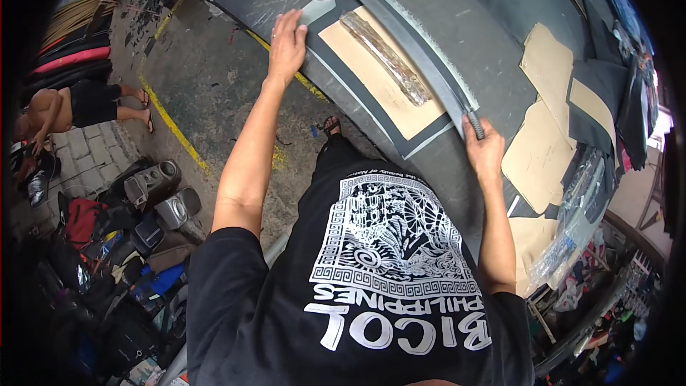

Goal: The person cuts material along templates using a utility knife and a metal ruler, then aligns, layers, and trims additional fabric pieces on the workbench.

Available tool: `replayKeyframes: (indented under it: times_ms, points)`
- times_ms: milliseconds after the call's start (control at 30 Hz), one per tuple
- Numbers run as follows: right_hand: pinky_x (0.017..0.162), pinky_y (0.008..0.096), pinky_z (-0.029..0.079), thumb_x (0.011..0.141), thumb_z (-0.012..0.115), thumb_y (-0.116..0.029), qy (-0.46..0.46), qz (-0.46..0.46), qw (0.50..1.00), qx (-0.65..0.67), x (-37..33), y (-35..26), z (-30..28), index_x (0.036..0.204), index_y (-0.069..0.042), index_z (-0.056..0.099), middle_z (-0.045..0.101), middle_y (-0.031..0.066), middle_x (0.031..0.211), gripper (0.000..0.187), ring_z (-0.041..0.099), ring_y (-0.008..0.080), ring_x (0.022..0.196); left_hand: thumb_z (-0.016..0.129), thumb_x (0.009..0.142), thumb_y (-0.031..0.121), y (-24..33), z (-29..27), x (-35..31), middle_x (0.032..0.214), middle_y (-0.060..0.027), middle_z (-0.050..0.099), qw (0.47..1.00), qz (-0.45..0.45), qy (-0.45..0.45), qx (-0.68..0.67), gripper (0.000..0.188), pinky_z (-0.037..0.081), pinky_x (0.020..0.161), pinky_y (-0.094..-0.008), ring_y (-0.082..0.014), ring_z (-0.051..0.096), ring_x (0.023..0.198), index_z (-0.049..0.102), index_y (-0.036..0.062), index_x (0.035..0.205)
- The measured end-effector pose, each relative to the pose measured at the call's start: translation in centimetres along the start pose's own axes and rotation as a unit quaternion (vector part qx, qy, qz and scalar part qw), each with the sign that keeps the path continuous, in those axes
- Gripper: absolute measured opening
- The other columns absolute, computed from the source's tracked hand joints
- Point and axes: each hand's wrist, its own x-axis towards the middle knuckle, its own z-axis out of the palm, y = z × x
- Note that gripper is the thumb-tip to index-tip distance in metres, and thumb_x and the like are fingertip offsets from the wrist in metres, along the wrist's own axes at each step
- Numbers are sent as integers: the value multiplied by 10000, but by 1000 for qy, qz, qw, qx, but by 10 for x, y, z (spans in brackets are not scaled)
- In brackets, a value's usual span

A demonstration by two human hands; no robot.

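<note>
My left hand (287,46) lies with outstretched fingers at the table's edge, beside the pale corner of a sheet. My right hand (484,144) is closed around a tool with a dark ribbed handle (474,126); its tip is too small to make out. This tool meets the near end of a long grey straight bar (407,50). Left of the bar, a tan cardboard rectangle (357,64) rests on a dark sheet (325,53) with pale edges. A long bar wrapped in shiny brown film (386,57) lies on top of the cardboard.
The dark worktable (457,0) is scratched. Tan cardboard pieces (539,150) and clear plastic wrap (572,221) pile up at its right. Bags and loose items (107,243) cover the ground at lower left. A seated person (78,107) is at far left, near stacked rolls (71,61).
</note>
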Motion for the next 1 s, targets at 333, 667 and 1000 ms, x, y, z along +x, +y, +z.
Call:
replayKeyframes:
  times_ms: [333,667,1000]
  points:
    - [690,436,513,910,787,-314,-38,-54,998,-7,-44,4,56,908,-36,720,635,179,764,286,623,341,683,509,1064,399,-42,9,31,1552,-197,465,999,4,37,-9,457,312,1212,-513,-422,380,1468,547,247,1494]
    - [835,398,526,794,869,-320,-153,-52,987,8,-16,-20,68,961,-2,712,663,146,967,392,665,332,905,545,1015,552,-62,28,38,1575,-202,431,966,114,-61,225,512,307,1198,-582,-424,364,1477,573,317,1468]
    - [812,393,526,778,881,-342,-149,-29,988,4,-16,-9,76,978,-12,713,674,120,955,421,674,311,882,517,1051,367,-12,16,38,1550,-193,481,968,57,-137,201,440,242,1248,-545,-364,353,1500,608,202,1448]
